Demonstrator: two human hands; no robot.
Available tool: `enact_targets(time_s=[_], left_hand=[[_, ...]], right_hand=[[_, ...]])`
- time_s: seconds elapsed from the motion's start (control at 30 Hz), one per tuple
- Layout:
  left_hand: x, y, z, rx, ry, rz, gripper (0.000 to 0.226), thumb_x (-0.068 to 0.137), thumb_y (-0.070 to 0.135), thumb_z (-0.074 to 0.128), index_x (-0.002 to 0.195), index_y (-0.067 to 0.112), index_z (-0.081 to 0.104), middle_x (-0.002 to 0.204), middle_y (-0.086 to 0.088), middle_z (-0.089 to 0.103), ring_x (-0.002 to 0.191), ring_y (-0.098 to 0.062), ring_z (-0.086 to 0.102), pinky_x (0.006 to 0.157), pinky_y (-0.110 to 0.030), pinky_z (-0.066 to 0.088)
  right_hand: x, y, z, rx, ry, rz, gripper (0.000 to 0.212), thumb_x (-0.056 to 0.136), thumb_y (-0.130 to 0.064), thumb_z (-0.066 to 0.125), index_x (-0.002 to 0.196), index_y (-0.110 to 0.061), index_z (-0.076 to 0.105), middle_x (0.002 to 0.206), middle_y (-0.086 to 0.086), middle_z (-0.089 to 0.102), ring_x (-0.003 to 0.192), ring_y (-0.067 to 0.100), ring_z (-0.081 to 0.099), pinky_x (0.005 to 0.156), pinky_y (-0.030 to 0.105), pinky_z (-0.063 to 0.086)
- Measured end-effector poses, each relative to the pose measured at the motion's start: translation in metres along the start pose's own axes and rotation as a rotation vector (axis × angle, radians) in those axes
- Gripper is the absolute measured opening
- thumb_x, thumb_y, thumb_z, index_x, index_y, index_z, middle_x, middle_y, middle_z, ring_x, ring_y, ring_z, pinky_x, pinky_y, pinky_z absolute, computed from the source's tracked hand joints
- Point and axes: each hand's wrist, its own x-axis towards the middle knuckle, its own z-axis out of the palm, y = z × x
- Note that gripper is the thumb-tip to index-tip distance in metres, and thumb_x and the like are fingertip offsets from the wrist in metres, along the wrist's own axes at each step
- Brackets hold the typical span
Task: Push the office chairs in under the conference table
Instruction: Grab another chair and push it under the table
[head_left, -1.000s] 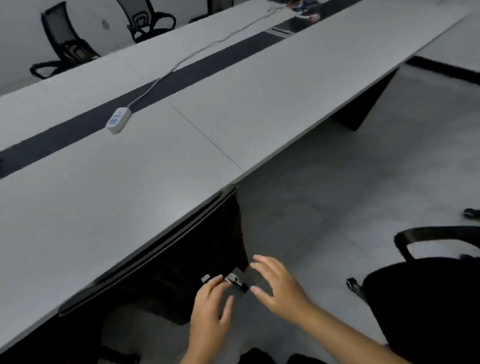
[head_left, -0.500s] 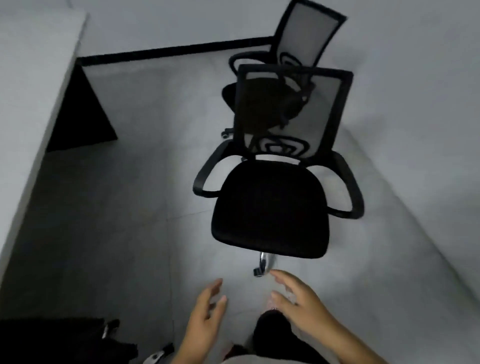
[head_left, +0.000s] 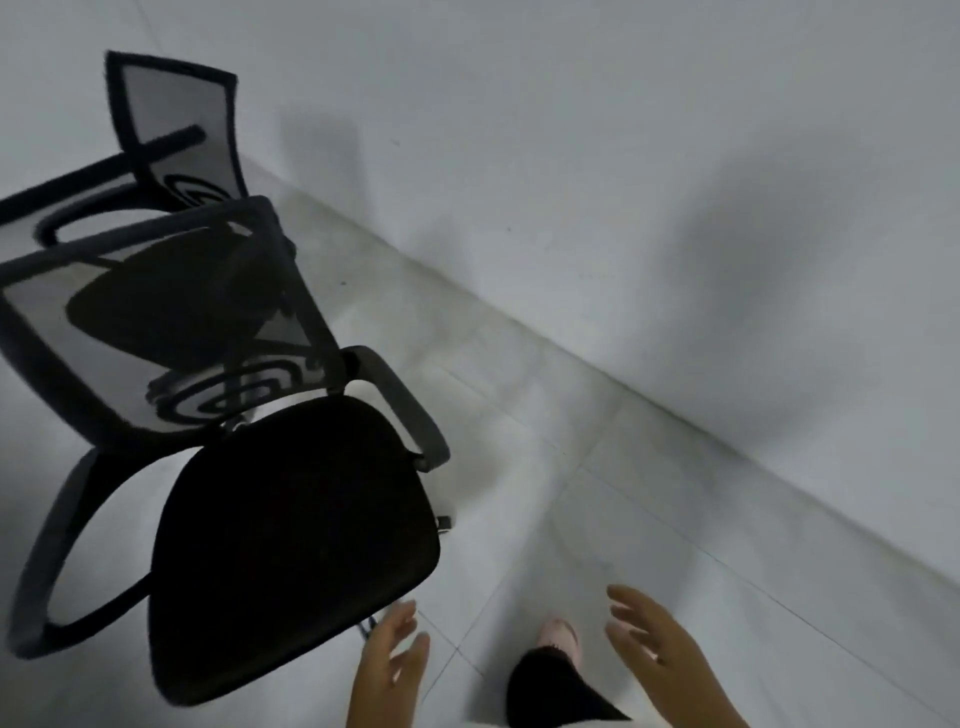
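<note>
Head view, looking down. Left hand (head_left: 389, 670) raised at bottom centre, palm turned inward, fingers straight and slightly spread, holding nothing; fingertips just beside front edge of near chair's seat, contact not discernible. Right hand (head_left: 652, 647) held apart from left, fingers relaxed and spread, empty, over floor (head_left: 649, 493). Near office chair (head_left: 291, 545), black seat, mesh back, looped armrests, stands left of hands on tiled floor. Second office chair (head_left: 176, 130) behind it, near wall (head_left: 623, 156). Foot (head_left: 558, 636) between hands.
</note>
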Motion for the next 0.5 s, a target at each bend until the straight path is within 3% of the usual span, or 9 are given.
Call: enact_targets(time_s=[0.07,0.13,0.2,0.3,0.33,0.4,0.43,0.5], left_hand=[[0.027,0.031,0.036,0.008,-0.064,0.042,0.026,0.088,-0.004,0.049,0.108,0.011,0.05,0.11,-0.01,0.052,0.104,-0.021,0.048,0.079,-0.02,0.038],[0.05,0.061,0.064,0.004,-0.052,0.075,0.03,0.088,-0.007,0.045,0.115,0.004,0.049,0.11,-0.011,0.051,0.107,-0.022,0.047,0.087,-0.028,0.033],[0.07,0.08,0.086,-0.004,-0.072,0.065,0.029,0.089,-0.005,0.044,0.115,0.007,0.049,0.109,-0.008,0.051,0.107,-0.019,0.047,0.089,-0.027,0.032],[0.101,0.089,0.109,0.009,-0.025,0.039,0.027,0.089,-0.006,0.045,0.106,0.014,0.047,0.101,0.002,0.054,0.108,-0.019,0.047,0.087,-0.024,0.035],[0.113,0.092,0.117,0.012,0.002,0.024,0.027,0.088,-0.007,0.046,0.105,0.014,0.047,0.099,0.004,0.054,0.107,-0.019,0.047,0.083,-0.019,0.036],[0.145,0.101,0.133,0.033,0.069,-0.003,0.026,0.087,-0.009,0.046,0.109,0.005,0.049,0.1,-0.004,0.054,0.104,-0.02,0.048,0.069,-0.006,0.04],[0.165,0.108,0.141,0.031,0.094,-0.012,0.029,0.087,-0.01,0.045,0.114,0.0,0.049,0.101,-0.008,0.052,0.098,-0.019,0.05,0.063,-0.002,0.042],[0.21,0.128,0.153,0.054,0.081,-0.014,0.029,0.088,-0.015,0.038,0.111,-0.003,0.049,0.092,-0.012,0.051,0.075,-0.005,0.058,0.053,0.002,0.041]], right_hand=[[0.032,-0.007,-0.034,0.012,0.069,-0.037,0.03,0.072,-0.053,0.059,0.098,-0.04,0.048,0.102,-0.023,0.058,0.091,-0.021,0.053,0.091,0.018,0.046],[0.064,-0.016,-0.065,0.016,0.111,-0.055,0.024,0.083,-0.023,0.06,0.103,-0.032,0.05,0.104,-0.012,0.058,0.089,-0.011,0.057,0.088,0.013,0.046],[0.093,-0.018,-0.091,0.027,0.137,-0.057,0.026,0.085,-0.008,0.057,0.106,-0.024,0.051,0.107,-0.003,0.058,0.09,-0.007,0.056,0.076,0.001,0.043],[0.128,-0.013,-0.116,0.073,0.16,-0.028,0.028,0.083,-0.006,0.059,0.099,-0.029,0.054,0.105,0.002,0.061,0.085,-0.017,0.057,0.07,-0.002,0.042],[0.139,-0.013,-0.12,0.111,0.162,-0.017,0.029,0.08,-0.014,0.065,0.096,-0.037,0.057,0.103,-0.001,0.064,0.085,-0.019,0.056,0.069,-0.002,0.043],[0.165,-0.017,-0.128,0.151,0.157,0.043,0.027,0.06,-0.051,0.076,0.082,-0.056,0.062,0.092,-0.023,0.068,0.086,-0.019,0.056,0.068,-0.001,0.043],[0.183,-0.021,-0.132,0.142,0.15,0.077,0.032,0.054,-0.055,0.077,0.078,-0.064,0.059,0.087,-0.035,0.065,0.087,-0.018,0.056,0.067,-0.002,0.043],[0.229,-0.032,-0.139,0.117,0.169,0.082,0.037,0.064,-0.035,0.078,0.075,-0.065,0.058,0.082,-0.038,0.063,0.084,-0.02,0.056,0.067,-0.003,0.042]])
